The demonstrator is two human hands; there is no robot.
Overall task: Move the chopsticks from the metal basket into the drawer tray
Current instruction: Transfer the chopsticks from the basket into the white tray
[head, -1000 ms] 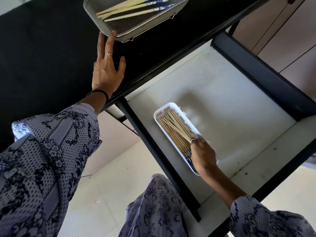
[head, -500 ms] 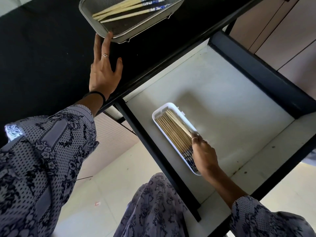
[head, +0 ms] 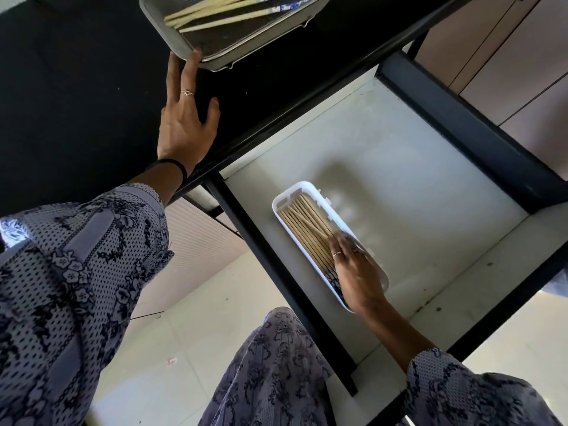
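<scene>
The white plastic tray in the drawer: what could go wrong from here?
1. One chopstick lies crossed over the rest in the white plastic tray; further ones may stack unevenly.
2. The right hand covers the tray's near end, leaving little room.
3. The left hand touches the metal mesh basket and might push it.

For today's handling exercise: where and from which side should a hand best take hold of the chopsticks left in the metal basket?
Pinch the pale chopsticks near their plain wooden ends, from above through the metal basket's open top. They lie flat and bunched, those ends toward the left hand, which reaches up to the rim.
</scene>
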